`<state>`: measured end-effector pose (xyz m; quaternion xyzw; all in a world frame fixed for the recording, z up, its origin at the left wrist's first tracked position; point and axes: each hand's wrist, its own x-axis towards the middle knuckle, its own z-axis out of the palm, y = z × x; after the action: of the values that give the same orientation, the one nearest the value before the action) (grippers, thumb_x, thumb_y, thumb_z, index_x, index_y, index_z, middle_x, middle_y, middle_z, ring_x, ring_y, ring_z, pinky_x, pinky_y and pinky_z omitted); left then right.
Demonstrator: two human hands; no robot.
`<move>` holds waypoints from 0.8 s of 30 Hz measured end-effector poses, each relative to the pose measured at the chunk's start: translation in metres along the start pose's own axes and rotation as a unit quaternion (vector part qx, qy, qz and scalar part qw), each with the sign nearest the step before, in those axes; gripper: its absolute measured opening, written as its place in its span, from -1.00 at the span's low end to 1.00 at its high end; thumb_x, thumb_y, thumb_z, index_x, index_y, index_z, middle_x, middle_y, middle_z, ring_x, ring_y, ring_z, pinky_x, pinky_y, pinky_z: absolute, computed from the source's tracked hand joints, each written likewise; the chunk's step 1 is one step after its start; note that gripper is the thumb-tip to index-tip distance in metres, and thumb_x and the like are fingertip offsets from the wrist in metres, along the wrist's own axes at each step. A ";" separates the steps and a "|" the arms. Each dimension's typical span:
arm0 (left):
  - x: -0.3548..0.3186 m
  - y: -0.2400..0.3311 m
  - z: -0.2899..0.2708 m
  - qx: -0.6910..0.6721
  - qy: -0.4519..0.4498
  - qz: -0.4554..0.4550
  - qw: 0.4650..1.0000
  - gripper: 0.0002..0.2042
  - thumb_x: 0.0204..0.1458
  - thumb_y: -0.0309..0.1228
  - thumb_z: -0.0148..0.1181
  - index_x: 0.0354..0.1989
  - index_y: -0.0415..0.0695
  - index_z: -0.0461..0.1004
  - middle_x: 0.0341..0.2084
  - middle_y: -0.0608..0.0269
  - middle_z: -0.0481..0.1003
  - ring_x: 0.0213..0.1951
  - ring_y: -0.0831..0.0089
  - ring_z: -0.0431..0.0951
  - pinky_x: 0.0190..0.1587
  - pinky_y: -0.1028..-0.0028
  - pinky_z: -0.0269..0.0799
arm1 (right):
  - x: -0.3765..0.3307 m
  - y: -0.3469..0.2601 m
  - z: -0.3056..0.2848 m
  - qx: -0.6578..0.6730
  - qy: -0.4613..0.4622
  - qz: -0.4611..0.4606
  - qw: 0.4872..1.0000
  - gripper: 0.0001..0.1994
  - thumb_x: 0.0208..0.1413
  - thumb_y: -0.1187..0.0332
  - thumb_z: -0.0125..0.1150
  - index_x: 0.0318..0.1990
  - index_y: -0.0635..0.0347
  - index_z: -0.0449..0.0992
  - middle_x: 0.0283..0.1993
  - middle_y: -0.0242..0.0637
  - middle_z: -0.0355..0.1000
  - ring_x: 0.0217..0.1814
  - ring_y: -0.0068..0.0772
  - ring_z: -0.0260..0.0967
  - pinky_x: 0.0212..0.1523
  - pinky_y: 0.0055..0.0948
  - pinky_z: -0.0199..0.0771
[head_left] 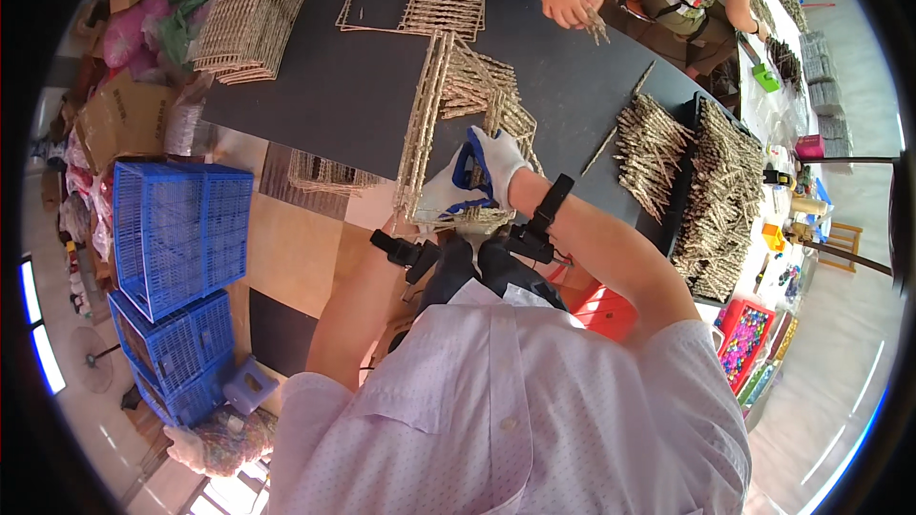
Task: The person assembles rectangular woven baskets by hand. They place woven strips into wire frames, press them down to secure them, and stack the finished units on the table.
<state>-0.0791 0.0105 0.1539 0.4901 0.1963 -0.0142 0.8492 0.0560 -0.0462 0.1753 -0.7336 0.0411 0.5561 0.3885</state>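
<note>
Over table edge (315,150): frames (421,138); both hands (500,160) (445,195) touching

The 2 hands (499,162) wear blue-white gloves (443,195); wrist straps (530,243) black, shirt (563,420) pale.

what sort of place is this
Likely a small craft workshop: there are stacked beige textured rectangular frames, a black rectangular tray heaped with thin beige knobbly sticks, and another person's hands holding similar sticks across the dark flat table.
</note>
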 end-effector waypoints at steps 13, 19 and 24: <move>-0.025 0.031 -0.025 -0.108 0.012 0.006 0.994 -0.39 0.01 -0.69 0.12 0.29 -0.23 0.11 -0.05 0.11 0.42 -0.07 0.39 0.49 0.08 0.42 0.48 | -0.038 -0.011 -0.052 -0.091 -0.200 -0.266 0.938 -0.49 0.03 0.10 0.34 0.01 0.32 0.45 -0.17 -0.28 0.52 -0.19 -0.41 0.47 -0.07 -0.42 0.47; -0.022 0.067 -0.012 -0.140 -0.009 0.023 0.990 -0.41 0.05 -0.59 0.10 0.31 -0.23 0.14 -0.13 0.15 0.45 -0.12 0.42 0.50 0.00 0.44 0.47 | -0.085 0.008 -0.069 -0.605 -0.041 -0.565 0.559 -0.31 -0.06 0.02 0.35 0.17 0.26 0.32 -0.02 -0.03 0.45 -0.03 -0.07 0.45 0.05 -0.32 0.44; -0.023 0.103 0.013 -0.124 -0.056 -0.008 0.991 -0.39 0.05 -0.56 0.14 0.32 -0.21 0.13 -0.12 0.17 0.45 -0.12 0.39 0.53 -0.01 0.44 0.46 | -0.101 -0.039 -0.062 -0.526 -0.234 -0.241 0.781 -0.53 0.03 0.02 0.27 -0.05 0.21 0.51 -0.27 -0.14 0.53 -0.23 -0.21 0.45 -0.13 -0.37 0.41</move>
<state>-0.0738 0.0492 0.2533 0.3782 0.1525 -0.0240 0.9127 0.0853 -0.0946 0.2859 -0.6574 -0.5279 0.5343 0.0609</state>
